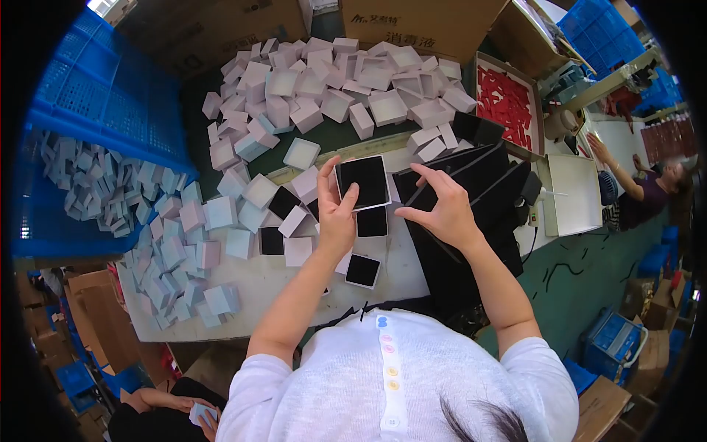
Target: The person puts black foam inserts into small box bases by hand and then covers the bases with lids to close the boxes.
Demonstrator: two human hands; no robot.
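Observation:
My left hand (337,210) grips a small white box (363,182) with a black lining, its thumb pressed onto the black inside. Just right of it, my right hand (447,205) has its thumb and fingers apart with nothing between them. Below that hand lies a stack of black sheet material (471,221). Under the held box sits another black-lined box (372,221), and a similar box (362,271) rests closer to me. A black-lined box (272,241) stands to the left among plain pale ones.
Pale boxes (317,81) are heaped at the back and spread left. A blue crate (110,81) full of boxes stands at left. Red pieces fill a tray (541,110) at back right. Cardboard cartons (420,26) border the far side. Other people sit at right and lower left.

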